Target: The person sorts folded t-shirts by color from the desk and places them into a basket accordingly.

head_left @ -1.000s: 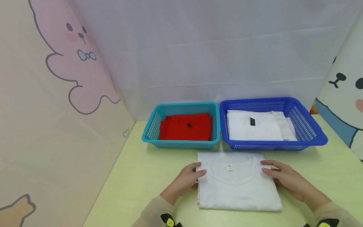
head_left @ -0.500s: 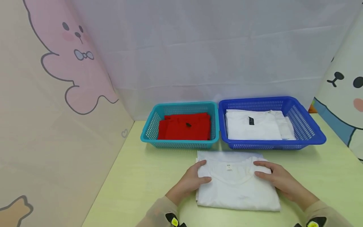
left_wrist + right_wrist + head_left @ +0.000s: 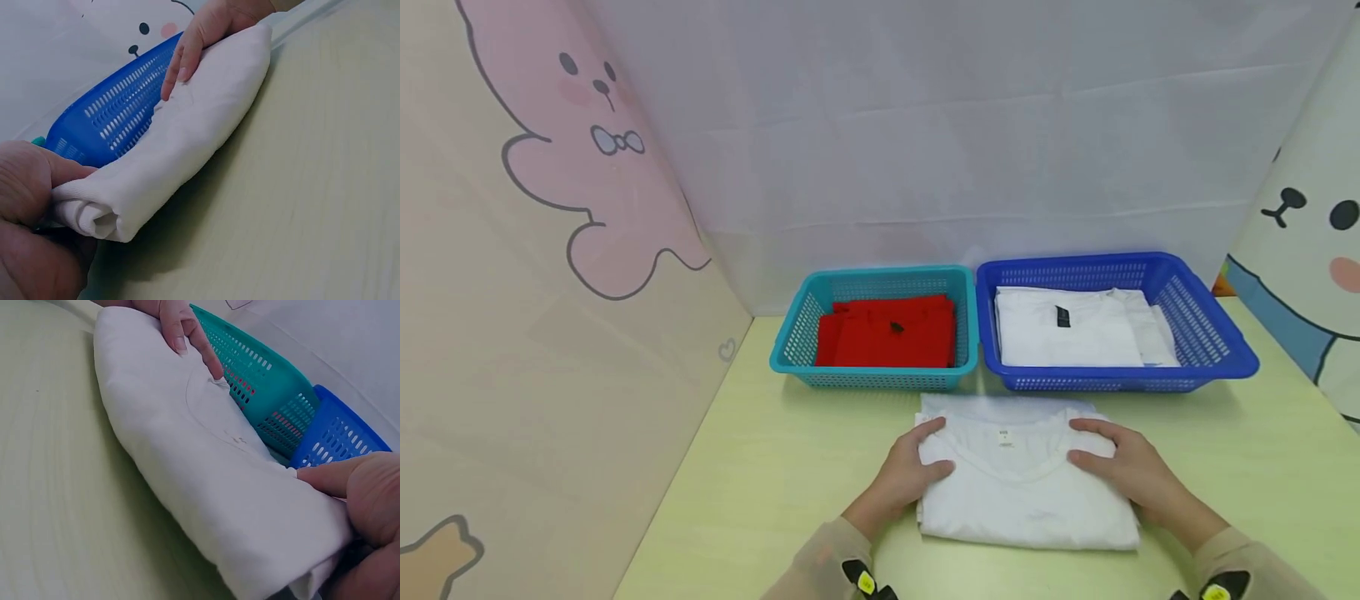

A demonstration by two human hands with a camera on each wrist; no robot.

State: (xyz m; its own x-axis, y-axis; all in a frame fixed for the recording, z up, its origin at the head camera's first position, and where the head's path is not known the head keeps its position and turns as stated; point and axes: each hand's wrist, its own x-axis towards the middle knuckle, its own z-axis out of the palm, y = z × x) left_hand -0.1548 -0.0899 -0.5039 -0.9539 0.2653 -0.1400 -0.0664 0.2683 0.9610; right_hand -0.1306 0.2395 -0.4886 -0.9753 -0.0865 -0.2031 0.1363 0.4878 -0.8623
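A folded white T-shirt [image 3: 1028, 505] lies in front of the baskets, its round neckline and small label facing up. My left hand [image 3: 904, 471] grips its left side, with the thumb on top. On the opposite side my right hand [image 3: 1138, 473] grips the shirt the same way. In the left wrist view, the rolled layers of the T-shirt [image 3: 169, 140] show at the side edge, and a shadow falls under the front fold. Fingers beneath the cloth are mostly hidden. A bluish-white flat layer [image 3: 1007, 406] sticks out past the shirt's back edge; its kind is unclear.
Behind the shirt stands a teal basket [image 3: 880, 381] holding folded red clothes [image 3: 891, 333]. Beside it, a blue basket [image 3: 1112, 381] holds folded white clothes [image 3: 1067, 333] with a black label. The pale yellow table [image 3: 760, 500] meets a printed wall covering [image 3: 647, 400] at the left.
Both hands have moved inward over the shirt's sides, with thumbs and fingers further onto the cloth. The shirt's surface has puckered slightly. The baskets stay in place as the head view shifts a little.
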